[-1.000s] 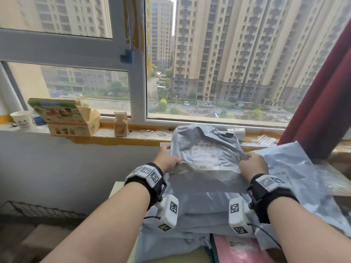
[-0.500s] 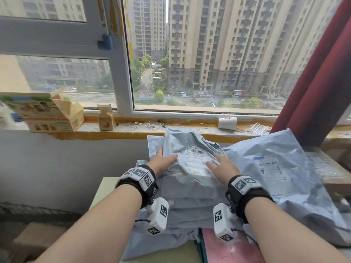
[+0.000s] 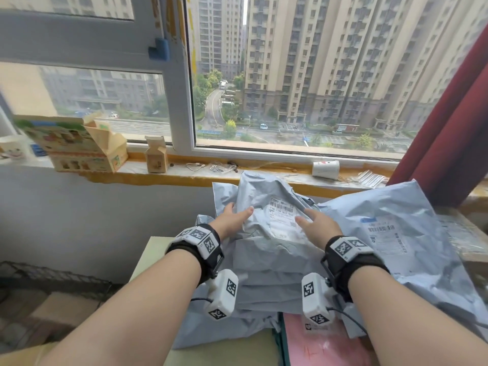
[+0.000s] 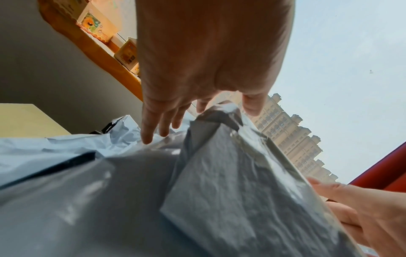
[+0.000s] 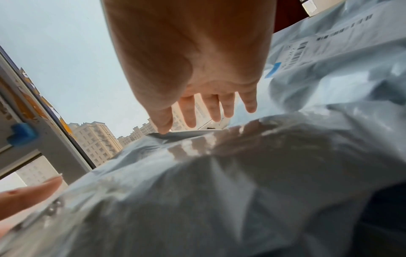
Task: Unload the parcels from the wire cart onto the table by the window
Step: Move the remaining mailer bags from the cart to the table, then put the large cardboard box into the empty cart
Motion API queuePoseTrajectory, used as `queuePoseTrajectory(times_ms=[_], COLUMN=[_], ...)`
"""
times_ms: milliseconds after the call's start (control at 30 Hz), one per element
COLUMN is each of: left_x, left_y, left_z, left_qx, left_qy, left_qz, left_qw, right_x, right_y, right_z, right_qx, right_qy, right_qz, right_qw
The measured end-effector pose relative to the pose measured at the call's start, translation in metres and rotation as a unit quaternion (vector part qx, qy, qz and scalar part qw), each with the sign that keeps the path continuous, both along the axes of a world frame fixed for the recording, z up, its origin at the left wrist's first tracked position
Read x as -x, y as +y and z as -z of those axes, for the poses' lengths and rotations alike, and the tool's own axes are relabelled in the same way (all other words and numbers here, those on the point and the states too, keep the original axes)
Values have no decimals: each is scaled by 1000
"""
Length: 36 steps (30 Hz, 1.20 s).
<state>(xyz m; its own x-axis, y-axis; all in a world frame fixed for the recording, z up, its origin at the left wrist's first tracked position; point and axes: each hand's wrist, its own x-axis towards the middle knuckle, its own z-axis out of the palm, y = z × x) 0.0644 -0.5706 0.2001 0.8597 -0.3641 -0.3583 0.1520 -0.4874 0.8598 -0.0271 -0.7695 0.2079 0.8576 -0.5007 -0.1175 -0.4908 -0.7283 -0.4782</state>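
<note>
On the table [image 3: 148, 249] by the window, a crinkled grey plastic parcel [image 3: 266, 233] was topped onto a stack (layers too blurred to be counted), flanked by two hands: left hand [image 3: 232, 220] and right hand [image 3: 319, 225] were spread flat, fingers straight, nothing gripped.

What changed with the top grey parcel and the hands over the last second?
Both hands held the top grey parcel up by its sides, lowered it onto the stack and let go. Now the left hand and right hand have straight fingers along its sides. The large parcel to the right stayed put.
</note>
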Motion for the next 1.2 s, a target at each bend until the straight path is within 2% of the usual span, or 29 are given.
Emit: queuePoseTrajectory(times_ms=[333,633,800,1033,1200], left_x=[-4,-3,-1,4,16], left_y=[32,97,141,227,294], left_z=[-17,-28,-31,-33,-34], left_qx=[-11,-41,-59,-69,-71], left_qy=[-18,-2,-6,6,13], left_qz=[-10,-48,-73,-151,-203], left_qw=[1000,998,996,986,976], right_x=[-14,-38,-54,-75,-89], right_y=[26,81,121,191,248], right_z=[-19,-35,-37,-43,-42], right_qx=[-12,-16,-34,-29,-66], right_qy=[-42,-83,-107,-145,-138], right_qz=[-23,-83,-112,-151,-192], right_qw=[999,993,987,977,969])
